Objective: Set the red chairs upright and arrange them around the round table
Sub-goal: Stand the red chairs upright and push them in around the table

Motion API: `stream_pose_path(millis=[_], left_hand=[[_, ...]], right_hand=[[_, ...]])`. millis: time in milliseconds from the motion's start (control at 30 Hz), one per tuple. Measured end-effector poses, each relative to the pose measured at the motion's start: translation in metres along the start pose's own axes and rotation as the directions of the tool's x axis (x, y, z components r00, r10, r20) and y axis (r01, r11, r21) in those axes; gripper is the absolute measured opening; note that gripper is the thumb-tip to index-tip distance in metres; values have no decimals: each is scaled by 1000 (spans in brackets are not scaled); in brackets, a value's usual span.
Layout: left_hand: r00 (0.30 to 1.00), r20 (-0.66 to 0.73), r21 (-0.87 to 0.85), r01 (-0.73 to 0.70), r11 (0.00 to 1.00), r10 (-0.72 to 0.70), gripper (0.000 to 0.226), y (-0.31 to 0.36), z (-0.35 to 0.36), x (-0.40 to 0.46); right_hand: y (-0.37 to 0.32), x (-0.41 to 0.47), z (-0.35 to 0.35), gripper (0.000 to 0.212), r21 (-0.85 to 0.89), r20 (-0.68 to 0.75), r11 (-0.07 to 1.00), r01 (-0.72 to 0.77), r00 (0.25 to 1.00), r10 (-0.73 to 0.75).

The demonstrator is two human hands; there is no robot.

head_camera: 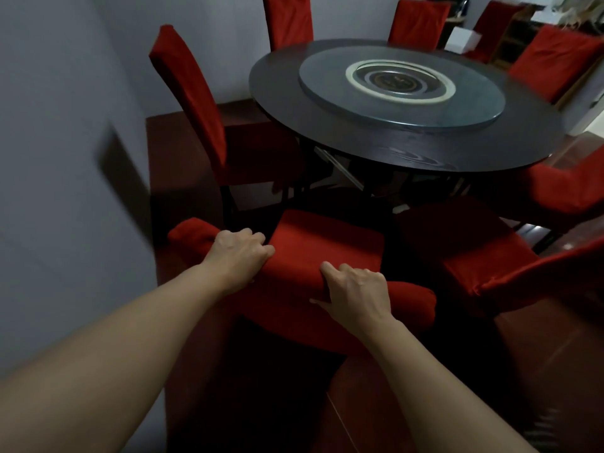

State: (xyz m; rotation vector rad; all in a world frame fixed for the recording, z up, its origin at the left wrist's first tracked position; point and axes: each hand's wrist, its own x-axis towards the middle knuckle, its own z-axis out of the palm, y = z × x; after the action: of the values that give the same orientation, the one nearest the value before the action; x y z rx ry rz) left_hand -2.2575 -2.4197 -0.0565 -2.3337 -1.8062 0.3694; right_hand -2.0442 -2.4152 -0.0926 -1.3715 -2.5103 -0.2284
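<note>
Head view, looking down past two bare forearms toward the round table [327,132]. Pale grey wall [58,158] left of the table; dark reddish floor [425,403] below it, glossy, with faint reflections. Table top is dark wood grain, carrying a grey glass turntable [327,86] at its centre.

Left of the table: one upright red chair [186,93], back toward the wall, seat tucked toward the table edge. Near side of the table: the held chair [327,246], its red-covered top rail running left to right under both hands. Left hand [238,253] curls over the rail, fingers wrapped down on the table side. Right hand [356,289] grips the same rail just beside it, fingers bent over the fabric, thumb toward the viewer.

Behind the table: two more red chair backs [287,21], upright. Right of the table: further red chairs [555,60], one low and tilted at the frame edge; blurred there.
</note>
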Motion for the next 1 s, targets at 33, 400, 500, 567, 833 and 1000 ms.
stream_pose_path(millis=[33, 400, 500, 567, 833, 1000], left_hand=[[1000, -26, -5, -10, 1000, 10, 23, -1, 3, 3], [991, -111, -43, -78, 996, 73, 23, -59, 17, 57], [990, -124, -36, -72, 997, 67, 24, -68, 21, 74], [989, -131, -25, -78, 997, 74, 25, -74, 22, 86], [995, -98, -36, -32, 999, 28, 27, -90, 17, 134], [999, -52, -34, -10, 999, 8, 26, -100, 16, 162]], right_hand=[[1, 3, 2, 60, 0, -3, 1000, -1, 1000, 1], [-6, 66, 18, 58, -37, 15, 998, -53, 998, 54], [-3, 83, 24, 57, -48, 1, 998, -51, 999, 51], [0, 94, 28, 57, -55, 11, 997, -56, 998, 57], [22, 140, 43, 50, -47, 51, 997, -58, 997, 61], [32, 165, 52, 52, -72, 52, 995, -76, 995, 79]])
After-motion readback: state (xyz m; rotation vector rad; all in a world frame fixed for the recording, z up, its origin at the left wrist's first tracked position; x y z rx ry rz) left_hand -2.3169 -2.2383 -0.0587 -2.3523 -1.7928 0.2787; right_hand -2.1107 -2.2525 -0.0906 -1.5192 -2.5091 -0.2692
